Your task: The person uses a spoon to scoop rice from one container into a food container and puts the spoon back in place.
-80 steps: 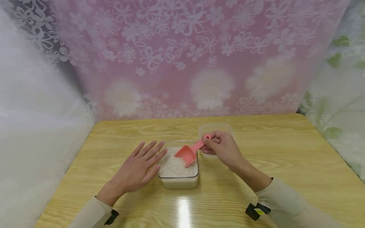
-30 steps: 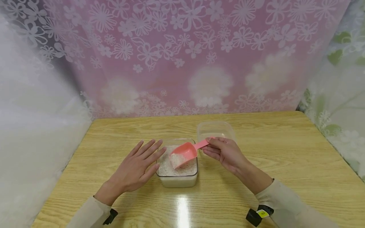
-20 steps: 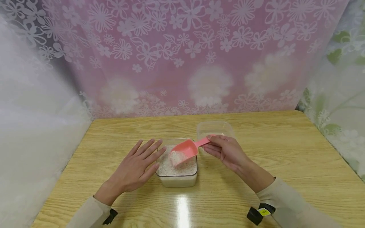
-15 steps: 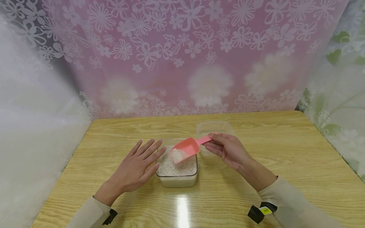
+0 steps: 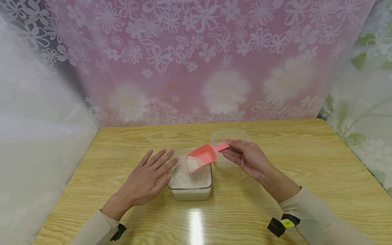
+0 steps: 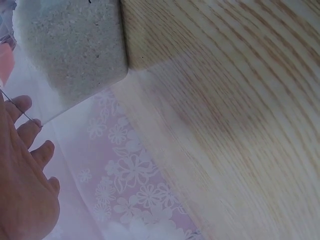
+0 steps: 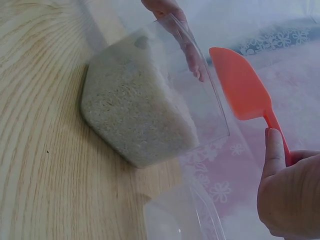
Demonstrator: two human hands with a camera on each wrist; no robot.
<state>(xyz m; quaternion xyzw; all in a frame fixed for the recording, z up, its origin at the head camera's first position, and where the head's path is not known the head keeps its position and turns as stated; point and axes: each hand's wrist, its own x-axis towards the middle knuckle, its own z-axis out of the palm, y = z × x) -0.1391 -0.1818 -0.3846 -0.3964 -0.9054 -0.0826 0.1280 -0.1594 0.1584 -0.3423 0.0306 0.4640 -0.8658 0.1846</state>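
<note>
A pink scoop (image 5: 206, 155) with white rice in its bowl is tilted over a clear container of rice (image 5: 190, 194). My right hand (image 5: 249, 160) pinches its handle between thumb and fingers. In the right wrist view the scoop (image 7: 242, 87) hangs apart from the container's rim. My left hand (image 5: 142, 182) lies with fingers straight and spread at the container's left rim. In the left wrist view, the fingertips of my left hand (image 6: 25, 170) touch the rim of the rice container (image 6: 80, 50).
A second clear plastic container (image 5: 218, 136) stands behind and right of the rice container, partly hidden by my right hand. Both stand on a wooden table (image 5: 137, 139). A pink flowered curtain (image 5: 183, 68) hangs behind the table.
My right hand has turned the scoop, and it has come up out of the rice carrying a load. It has since moved up and slightly right. My left hand has stayed at the rim.
</note>
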